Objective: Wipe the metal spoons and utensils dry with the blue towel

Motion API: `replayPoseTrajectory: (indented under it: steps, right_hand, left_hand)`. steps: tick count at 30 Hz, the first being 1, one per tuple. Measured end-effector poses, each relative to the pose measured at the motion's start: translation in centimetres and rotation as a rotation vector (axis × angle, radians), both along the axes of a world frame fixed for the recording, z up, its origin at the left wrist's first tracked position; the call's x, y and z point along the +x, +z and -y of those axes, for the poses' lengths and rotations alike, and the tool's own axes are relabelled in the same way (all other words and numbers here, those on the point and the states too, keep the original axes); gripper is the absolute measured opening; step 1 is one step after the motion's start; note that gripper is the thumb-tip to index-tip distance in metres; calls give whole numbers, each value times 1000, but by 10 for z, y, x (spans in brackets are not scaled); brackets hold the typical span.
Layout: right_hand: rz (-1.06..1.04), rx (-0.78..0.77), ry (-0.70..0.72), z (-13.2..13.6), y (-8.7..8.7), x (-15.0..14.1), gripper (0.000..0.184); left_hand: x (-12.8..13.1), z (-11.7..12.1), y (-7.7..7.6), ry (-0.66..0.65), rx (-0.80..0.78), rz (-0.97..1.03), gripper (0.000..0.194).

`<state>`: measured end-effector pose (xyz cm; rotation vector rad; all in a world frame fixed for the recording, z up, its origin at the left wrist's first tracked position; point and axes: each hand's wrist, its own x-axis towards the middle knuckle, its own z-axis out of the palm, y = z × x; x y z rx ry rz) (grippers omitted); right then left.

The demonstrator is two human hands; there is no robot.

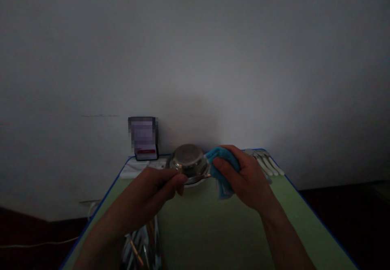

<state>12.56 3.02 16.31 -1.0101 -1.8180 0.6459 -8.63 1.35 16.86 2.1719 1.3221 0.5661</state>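
My left hand [158, 189] is closed in a pinch on the handle of a thin metal utensil [196, 178], held level above the green table [207, 225]. My right hand [246, 178] is closed on a blue cloth [222, 162], which wraps the utensil's far end, so that end is hidden. Just behind both hands, an upturned steel bowl [189, 160] rests on the table.
Several pieces of cutlery [143, 245] lie at the near left under my left forearm. White-handled utensils [268, 164] lie at the far right corner. A phone on a stand [143, 138] and a white power strip [137, 168] are at the back left, against the wall.
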Motion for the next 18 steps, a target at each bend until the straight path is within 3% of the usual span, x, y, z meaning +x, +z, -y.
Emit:
replayPoseTrajectory:
  steps: [6, 10, 14, 18]
  right_hand:
    - [-94, -115, -12, -4, -4, -1, 24]
    - [-204, -172, -84, -7, -9, -2, 28]
    - [-124, -46, -161, -8, -11, -4, 29]
    - [20, 117, -240, -9, -14, -7, 45]
  left_hand:
    - [2, 1, 1, -14, 51, 14, 36]
    - [8, 2, 0, 45, 97, 16, 37]
    - [18, 4, -1, 104, 135, -25, 38]
    - [24, 4, -4, 141, 176, -49, 38]
